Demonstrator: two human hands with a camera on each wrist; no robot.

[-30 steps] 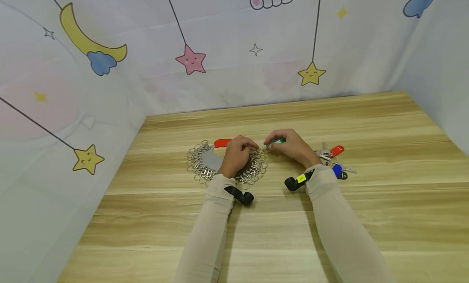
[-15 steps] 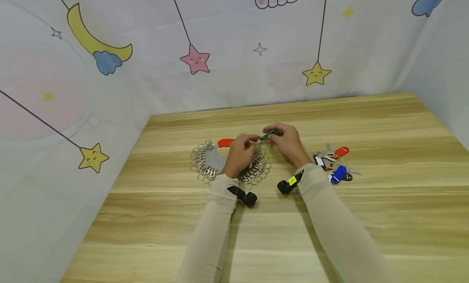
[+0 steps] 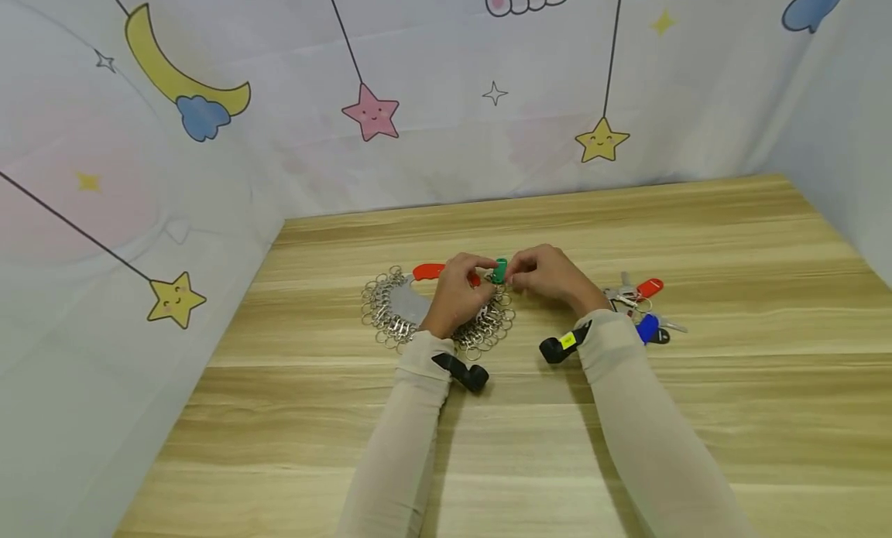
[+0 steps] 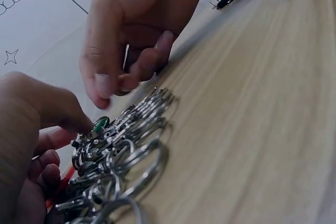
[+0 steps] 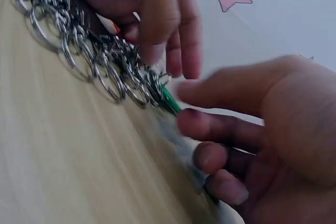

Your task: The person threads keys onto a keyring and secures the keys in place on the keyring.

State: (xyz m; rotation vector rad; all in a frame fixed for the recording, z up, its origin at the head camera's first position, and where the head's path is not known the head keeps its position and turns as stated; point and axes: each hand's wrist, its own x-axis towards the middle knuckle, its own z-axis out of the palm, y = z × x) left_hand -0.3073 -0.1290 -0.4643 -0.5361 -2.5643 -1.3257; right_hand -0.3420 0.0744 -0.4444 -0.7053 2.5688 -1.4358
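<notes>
Two bare hands meet near the centre of the head view, over a wooden table (image 3: 502, 445). A green tag (image 3: 499, 271) stands between them, at the upper right edge of a grey plate (image 3: 404, 302) fringed with metal rings (image 3: 379, 329). The left hand (image 3: 456, 294) lies across the plate, hiding much of its middle and part of its red handle (image 3: 428, 272). Its index finger reaches the tag's left side; whether finger and thumb pinch the tag or a ring cannot be told, as the tips are partly covered. The right hand (image 3: 554, 279) is just beside the tag, to its right, fingers loosely bent and gripping nothing visible. In the left wrist view only a sliver of green shows among the rings; in the right wrist view, the tag's lower end blurs away. Right of centre, keys (image 3: 626, 290) with a red tag (image 3: 650, 288) and a blue tag (image 3: 648, 328) lie partly behind the right sleeve (image 3: 641, 414).
</notes>
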